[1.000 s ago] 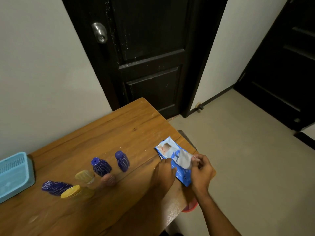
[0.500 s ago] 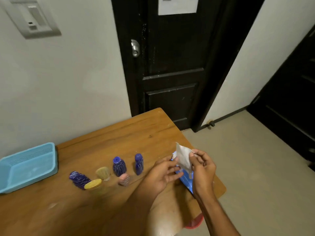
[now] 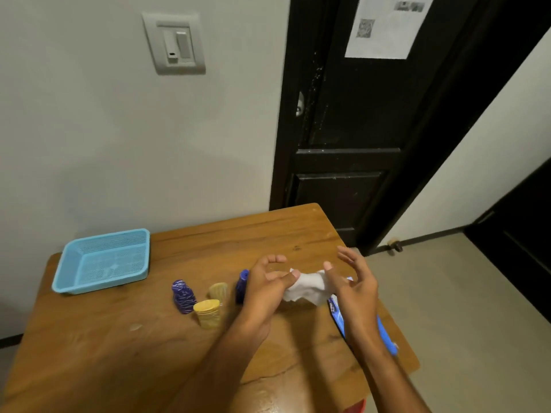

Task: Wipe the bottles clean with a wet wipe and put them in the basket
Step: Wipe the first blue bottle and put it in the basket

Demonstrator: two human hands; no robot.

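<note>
You can read no text here: the paper sheet (image 3: 384, 25) on the door (image 3: 357, 114) carries a QR code and a blurred header, and the wipes pack (image 3: 338, 315) print is illegible.

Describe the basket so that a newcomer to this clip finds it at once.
Start at the wooden table against the wall. At its far left corner, left of the small bottles, sits the basket: a shallow, light blue rectangular mesh tray, holding nothing, the only container there.

Dim, warm light — soft motion blur
</note>
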